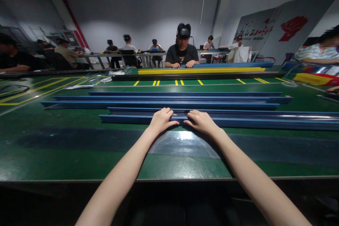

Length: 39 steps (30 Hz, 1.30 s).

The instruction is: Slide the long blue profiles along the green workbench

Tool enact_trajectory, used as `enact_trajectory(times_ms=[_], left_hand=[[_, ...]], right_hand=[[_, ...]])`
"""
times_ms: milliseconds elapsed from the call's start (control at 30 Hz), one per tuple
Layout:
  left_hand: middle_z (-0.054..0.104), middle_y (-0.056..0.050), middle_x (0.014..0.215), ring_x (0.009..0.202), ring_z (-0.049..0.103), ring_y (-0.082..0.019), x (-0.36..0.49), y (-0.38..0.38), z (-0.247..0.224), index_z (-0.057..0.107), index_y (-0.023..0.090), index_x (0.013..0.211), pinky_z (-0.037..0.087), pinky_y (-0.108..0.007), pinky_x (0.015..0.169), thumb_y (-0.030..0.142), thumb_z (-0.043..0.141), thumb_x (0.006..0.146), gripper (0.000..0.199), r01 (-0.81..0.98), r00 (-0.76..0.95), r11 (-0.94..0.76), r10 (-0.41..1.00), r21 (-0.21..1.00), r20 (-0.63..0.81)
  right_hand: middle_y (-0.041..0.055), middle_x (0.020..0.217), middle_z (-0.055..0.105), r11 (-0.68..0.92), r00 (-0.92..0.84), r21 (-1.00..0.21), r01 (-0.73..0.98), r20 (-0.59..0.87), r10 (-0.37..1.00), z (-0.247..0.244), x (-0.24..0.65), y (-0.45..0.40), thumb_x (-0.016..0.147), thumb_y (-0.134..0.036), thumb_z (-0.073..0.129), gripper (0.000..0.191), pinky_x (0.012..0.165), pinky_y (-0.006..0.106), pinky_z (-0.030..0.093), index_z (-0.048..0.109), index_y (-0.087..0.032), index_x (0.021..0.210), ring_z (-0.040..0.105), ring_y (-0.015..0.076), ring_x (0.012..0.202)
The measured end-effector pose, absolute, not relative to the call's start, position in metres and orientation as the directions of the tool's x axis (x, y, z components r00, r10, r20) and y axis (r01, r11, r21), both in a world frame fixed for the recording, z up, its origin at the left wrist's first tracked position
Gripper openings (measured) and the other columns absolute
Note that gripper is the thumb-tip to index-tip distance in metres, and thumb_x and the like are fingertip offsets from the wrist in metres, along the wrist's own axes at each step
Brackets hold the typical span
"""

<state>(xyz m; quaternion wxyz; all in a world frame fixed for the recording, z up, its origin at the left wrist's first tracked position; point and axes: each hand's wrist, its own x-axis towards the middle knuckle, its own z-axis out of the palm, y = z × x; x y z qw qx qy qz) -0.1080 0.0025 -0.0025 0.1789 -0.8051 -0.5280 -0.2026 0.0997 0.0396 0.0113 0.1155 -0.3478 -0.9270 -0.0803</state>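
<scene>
The nearest blue channel (132,119) lies lengthwise across the green tabletop (169,169), directly in front of us, its open side up and its right end running out of view. Our left hand (161,120) and right hand (202,120) meet it just apart from each other, thumbs along its near wall and fingers curled over into the trough, so each closes narrowly on that wall; we probably hold it this way to keep such a long, light piece from rolling or sliding. On our side of it, a clear film strip (182,144) lies flat beneath our wrists, glossy enough to look slippery. Just beyond, the other blue channels (79,105) lie roughly parallel, likely lined up so they take little depth, yet they leave us scant room to push ours away. Farther across are a black strip (198,76), a yellow strip (198,71) and a far blue channel (233,65), at which a person (182,54) has both hands. Crumpled clear plastic (106,79) sits near the black strip's left end.
</scene>
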Motion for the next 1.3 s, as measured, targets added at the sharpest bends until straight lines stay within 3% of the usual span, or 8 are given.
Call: enact_trajectory(times_ms=[533, 767, 1300], left_hand=[[0.056, -0.003, 0.082, 0.079, 0.05, -0.017, -0.106, 0.0, 0.003, 0.053, 0.018, 0.077, 0.038, -0.026, 0.066, 0.055, 0.052, 0.077, 0.038, 0.906, 0.403, -0.414, 0.782, -0.088, 0.476], [0.058, -0.004, 0.086, 0.081, 0.051, -0.016, -0.102, -0.001, 0.007, 0.055, 0.017, 0.081, 0.039, -0.026, 0.069, 0.048, 0.052, 0.08, 0.031, 0.87, 0.472, -0.482, 0.756, -0.102, 0.453], [0.062, -0.004, 0.083, 0.08, 0.058, -0.017, -0.107, 0.0, 0.007, 0.059, 0.017, 0.081, 0.04, -0.025, 0.066, 0.05, 0.045, 0.084, 0.036, 0.896, 0.441, -0.426, 0.823, -0.126, 0.358]], right_hand=[[0.0044, 0.082, 0.064, 0.717, -0.722, 0.132, 0.685, 0.258, 0.642, 0.024, 0.1, 0.037, 0.085, -0.039, 0.041, 0.031, 0.052, 0.027, 0.02, 0.061, -0.018, 0.074, 0.057, 0.0143, 0.072], [0.0061, 0.08, 0.065, 0.682, -0.686, 0.106, 0.724, 0.219, 0.694, 0.028, 0.113, 0.039, 0.083, -0.04, 0.042, 0.033, 0.052, 0.027, 0.021, 0.064, -0.018, 0.072, 0.057, 0.015, 0.07], [0.0059, 0.079, 0.065, 0.688, -0.689, 0.086, 0.721, 0.199, 0.697, 0.029, 0.121, 0.041, 0.083, -0.041, 0.04, 0.035, 0.056, 0.026, 0.025, 0.063, -0.017, 0.071, 0.057, 0.0159, 0.071]])
